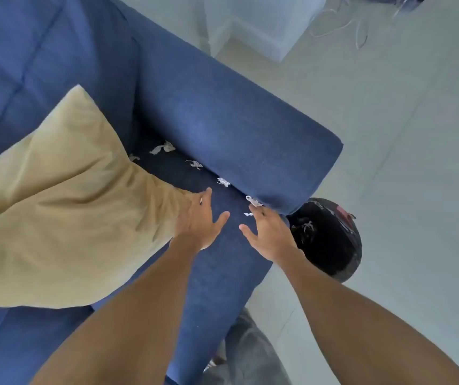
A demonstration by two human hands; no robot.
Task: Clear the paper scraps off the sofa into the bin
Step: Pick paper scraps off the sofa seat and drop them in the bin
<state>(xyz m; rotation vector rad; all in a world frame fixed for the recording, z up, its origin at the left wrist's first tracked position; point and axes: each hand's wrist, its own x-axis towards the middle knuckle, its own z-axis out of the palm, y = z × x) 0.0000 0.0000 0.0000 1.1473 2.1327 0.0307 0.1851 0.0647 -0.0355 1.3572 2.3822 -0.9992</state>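
Several white paper scraps lie on the blue sofa seat (211, 262) along the base of the armrest (236, 120): one large scrap (163, 147), a smaller one (195, 164), another (223, 182), and one (254, 200) at the seat's front corner. My left hand (199, 220) rests flat, fingers apart, against the edge of the beige cushion (64, 207). My right hand (268, 234) is spread open over the seat, fingertips touching the corner scrap. The black bin (331, 240) stands on the floor beside the armrest, with scraps inside.
The beige cushion covers the left part of the seat and partly hides one scrap (134, 157). Pale tiled floor (403, 134) lies to the right. A white block (253, 20) and loose cables (359, 29) are at the top. My grey trouser leg (250, 354) stands by the sofa front.
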